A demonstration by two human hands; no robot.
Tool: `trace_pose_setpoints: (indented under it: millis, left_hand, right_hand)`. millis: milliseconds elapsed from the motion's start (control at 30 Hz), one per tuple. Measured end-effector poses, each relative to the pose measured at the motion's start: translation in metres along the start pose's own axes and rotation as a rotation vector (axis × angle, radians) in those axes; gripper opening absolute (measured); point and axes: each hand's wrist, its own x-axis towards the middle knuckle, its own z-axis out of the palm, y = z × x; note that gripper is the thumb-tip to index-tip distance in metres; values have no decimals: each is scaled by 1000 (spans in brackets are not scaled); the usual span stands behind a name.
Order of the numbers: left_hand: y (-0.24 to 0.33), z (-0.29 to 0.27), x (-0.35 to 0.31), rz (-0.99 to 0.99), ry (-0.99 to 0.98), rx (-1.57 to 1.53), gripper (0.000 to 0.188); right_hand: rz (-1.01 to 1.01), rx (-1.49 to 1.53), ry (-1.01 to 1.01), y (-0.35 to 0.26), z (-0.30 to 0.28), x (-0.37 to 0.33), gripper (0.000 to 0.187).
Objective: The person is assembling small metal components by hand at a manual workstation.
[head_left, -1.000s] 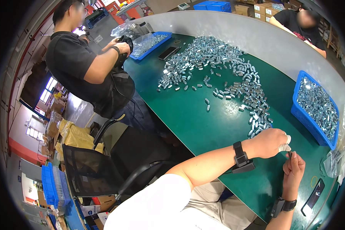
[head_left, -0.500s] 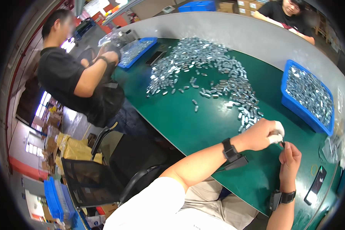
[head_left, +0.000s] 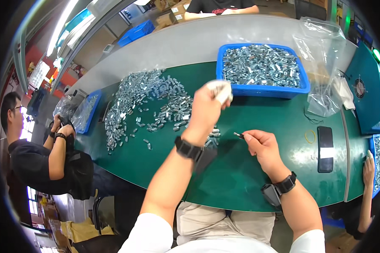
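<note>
Over the front edge of a blue bin, my left hand (head_left: pixel 207 103) is closed, white coverings on its fingers. What those fingers hold, if anything, is hidden. My right hand (head_left: pixel 264 149) is apart from it, above the green table (head_left: pixel 249 185), pinching a small dark stick with a metal tip (head_left: pixel 239 135) between thumb and forefinger. The tip points left, toward a few small metal pieces (head_left: pixel 214 137) beside my left wrist. A large spread of similar shiny pieces (head_left: pixel 133 90) lies farther left.
The blue bin (head_left: pixel 261 89), full of metal pieces, stands at the back against a grey partition (head_left: pixel 185 44). A clear plastic bag (head_left: pixel 325 101), a rubber band (head_left: pixel 310 136) and a phone (head_left: pixel 325 149) lie right. Co-workers sit left, behind the partition and at right.
The view has turned rightward. My hands, which met at the dark stick, are now apart: the left has moved up toward the blue bin, while the right keeps the stick.
</note>
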Motion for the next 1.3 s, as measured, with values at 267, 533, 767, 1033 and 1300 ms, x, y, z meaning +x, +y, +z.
trace_pose_setpoints:
  millis: [267, 533, 767, 1033, 1300]
  left_hand:
    - [3, -15, 0, -119, 35, 116, 24]
    - [-33, -46, -47, 6, -22, 860, 19]
    - [-56, -54, -35, 257, -11, 1058, 28]
    - [-70, -50, -18, 348, 67, 1060, 2]
    - [-64, -53, -22, 150, 14, 1158, 9]
  right_hand:
    - [9, 26, 9, -1, -6, 1, 19]
    - [6, -2, 24, -3, -4, 3, 20]
    - [-3, -67, 25, 0, 1, 4, 21]
    - [-74, -8, -18, 14, -11, 5, 23]
    - [-94, 2, -49, 19, -8, 8, 23]
